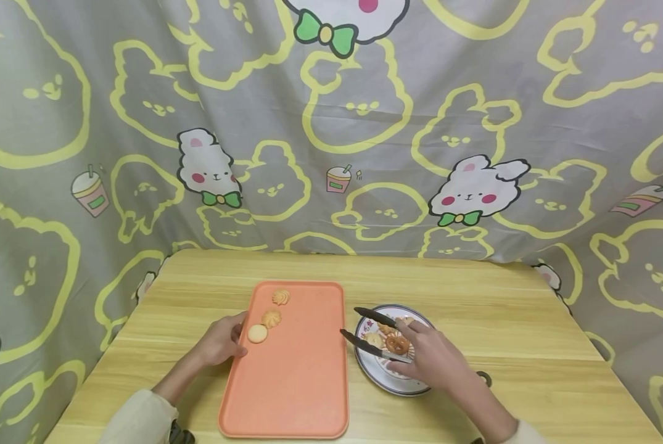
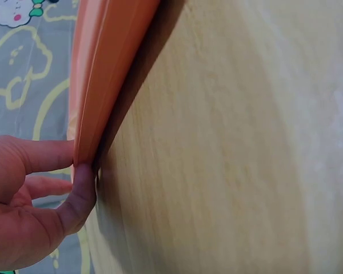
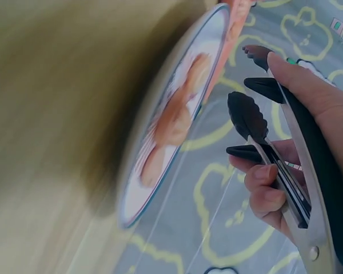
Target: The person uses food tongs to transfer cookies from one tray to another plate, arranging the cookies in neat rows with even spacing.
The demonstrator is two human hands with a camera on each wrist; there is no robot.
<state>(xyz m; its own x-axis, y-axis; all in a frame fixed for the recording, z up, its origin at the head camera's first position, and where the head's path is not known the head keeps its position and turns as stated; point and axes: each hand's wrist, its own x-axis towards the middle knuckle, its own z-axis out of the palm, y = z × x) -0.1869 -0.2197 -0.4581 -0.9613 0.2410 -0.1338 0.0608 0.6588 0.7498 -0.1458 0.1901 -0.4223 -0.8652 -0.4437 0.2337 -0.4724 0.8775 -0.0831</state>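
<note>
My left hand point(image 1: 222, 340) pinches the left edge of an orange rectangular tray point(image 1: 303, 382) between thumb and fingers; the left wrist view shows them at its rim. Three pale cookies lie toward the tray's upper left: a swirled cookie point(image 1: 280, 298), a ridged cookie point(image 1: 272, 318) and a smooth round cookie point(image 1: 257, 333). My right hand point(image 1: 433, 357) grips metal tongs with black tips point(image 3: 248, 117) over a plate point(image 1: 372, 373). The tongs' arms are spread, nothing between their tips, which point toward the tray. Several cookies point(image 1: 398, 344) sit on the plate, partly hidden by hand and tongs.
The wooden table point(image 1: 475, 290) carries tray and plate side by side, with a narrow gap between. A grey curtain point(image 1: 387, 166) with yellow cartoon outlines hangs behind the table and along its sides. A dark ring point(image 1: 484, 378) shows beside my right wrist.
</note>
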